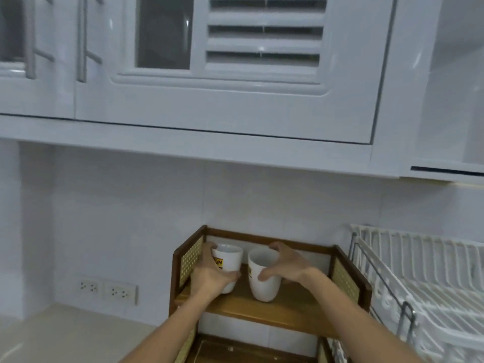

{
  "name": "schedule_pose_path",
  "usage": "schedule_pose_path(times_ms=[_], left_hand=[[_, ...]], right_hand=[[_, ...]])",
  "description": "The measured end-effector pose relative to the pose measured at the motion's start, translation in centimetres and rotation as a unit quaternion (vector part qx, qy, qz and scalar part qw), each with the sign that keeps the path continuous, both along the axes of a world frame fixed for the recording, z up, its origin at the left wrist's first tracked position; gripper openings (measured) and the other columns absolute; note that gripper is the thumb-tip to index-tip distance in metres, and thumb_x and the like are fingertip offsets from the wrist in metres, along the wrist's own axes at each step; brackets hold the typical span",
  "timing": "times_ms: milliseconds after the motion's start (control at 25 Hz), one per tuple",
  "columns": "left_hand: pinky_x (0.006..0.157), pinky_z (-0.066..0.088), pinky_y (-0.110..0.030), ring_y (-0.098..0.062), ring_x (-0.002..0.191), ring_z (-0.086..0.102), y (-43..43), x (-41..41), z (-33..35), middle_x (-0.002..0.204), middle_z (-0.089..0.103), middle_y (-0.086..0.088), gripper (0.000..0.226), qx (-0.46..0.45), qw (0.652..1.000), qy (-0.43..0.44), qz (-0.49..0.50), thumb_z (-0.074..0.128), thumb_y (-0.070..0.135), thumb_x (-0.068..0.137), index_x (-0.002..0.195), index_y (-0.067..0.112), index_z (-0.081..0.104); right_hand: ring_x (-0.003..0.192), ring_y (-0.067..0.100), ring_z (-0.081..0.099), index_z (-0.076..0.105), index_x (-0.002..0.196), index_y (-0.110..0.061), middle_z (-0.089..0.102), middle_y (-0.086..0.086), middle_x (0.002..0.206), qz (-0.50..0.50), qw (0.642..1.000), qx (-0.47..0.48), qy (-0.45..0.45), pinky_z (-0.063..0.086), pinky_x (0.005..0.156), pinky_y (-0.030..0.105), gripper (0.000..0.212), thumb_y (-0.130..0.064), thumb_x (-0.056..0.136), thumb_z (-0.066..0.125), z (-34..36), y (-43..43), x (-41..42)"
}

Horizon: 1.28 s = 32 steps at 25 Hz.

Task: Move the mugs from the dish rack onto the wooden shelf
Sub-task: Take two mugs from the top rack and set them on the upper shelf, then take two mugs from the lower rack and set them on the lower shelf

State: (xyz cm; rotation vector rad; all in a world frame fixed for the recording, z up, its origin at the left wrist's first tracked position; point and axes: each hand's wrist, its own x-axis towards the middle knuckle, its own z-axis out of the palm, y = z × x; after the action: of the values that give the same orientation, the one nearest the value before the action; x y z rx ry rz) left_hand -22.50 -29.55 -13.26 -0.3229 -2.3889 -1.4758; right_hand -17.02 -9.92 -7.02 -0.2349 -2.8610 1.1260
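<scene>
Two white mugs stand upright on the top board of the wooden shelf. The left mug has a yellow label; my left hand wraps its near side, fingers around it. The right mug stands a little nearer; my right hand curls over its rim and right side, thumb on the front. Both mugs touch the board. The white dish rack stands to the right of the shelf, and no mugs show in its visible part.
White wall cabinets hang low overhead. The shelf has woven side panels and a lower board beneath. Two wall sockets sit at the left above a beige counter. A tiled wall lies behind.
</scene>
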Motion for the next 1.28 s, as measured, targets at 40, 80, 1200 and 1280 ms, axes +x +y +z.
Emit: schedule_pose_path(times_ms=[40,80,1200,1280], left_hand=[[0.076,0.052,-0.029,-0.021,0.099,0.061,0.1,-0.4,-0.2,0.114,0.062,-0.001,0.089,0.002,1.0,0.001,-0.002,0.086,0.042,0.051,0.124,0.029,0.037],[0.076,0.05,-0.028,-0.02,0.1,0.06,0.3,-0.6,-0.4,0.115,0.061,-0.001,0.089,0.002,1.0,0.004,-0.006,0.086,0.042,0.051,0.124,0.03,0.036],[0.096,0.043,-0.026,0.0,0.116,0.044,4.7,17.8,-7.8,0.126,0.05,0.007,0.05,-0.02,0.986,0.13,-0.102,0.063,0.009,0.086,0.13,0.027,0.045],[0.088,0.046,-0.016,0.001,0.111,0.048,6.3,22.2,-10.0,0.118,0.049,0.015,0.044,-0.022,0.979,0.132,-0.157,0.061,0.009,0.088,0.122,0.033,0.048]], right_hand=[[0.112,0.02,0.048,0.031,0.139,-0.029,0.044,0.001,0.137,0.006,1.0,0.006,-0.013,0.052,0.07,0.028,0.1,-0.037,0.055,0.083,0.0,0.4,-0.4],[0.112,0.02,0.048,0.033,0.139,-0.029,0.045,0.0,0.135,0.014,1.0,0.0,-0.025,0.054,0.073,0.029,0.097,-0.035,0.056,0.083,0.1,0.7,-0.6],[0.136,-0.003,0.025,0.028,0.146,-0.024,0.033,-0.009,0.15,-0.023,0.974,-0.011,0.224,0.029,0.112,0.026,0.069,-0.024,0.085,0.062,-12.7,-1.1,22.2],[0.129,0.001,0.04,0.042,0.137,-0.025,0.045,-0.01,0.139,-0.036,0.974,-0.014,0.223,0.042,0.105,0.031,0.057,-0.02,0.084,0.06,-15.0,1.7,26.3]])
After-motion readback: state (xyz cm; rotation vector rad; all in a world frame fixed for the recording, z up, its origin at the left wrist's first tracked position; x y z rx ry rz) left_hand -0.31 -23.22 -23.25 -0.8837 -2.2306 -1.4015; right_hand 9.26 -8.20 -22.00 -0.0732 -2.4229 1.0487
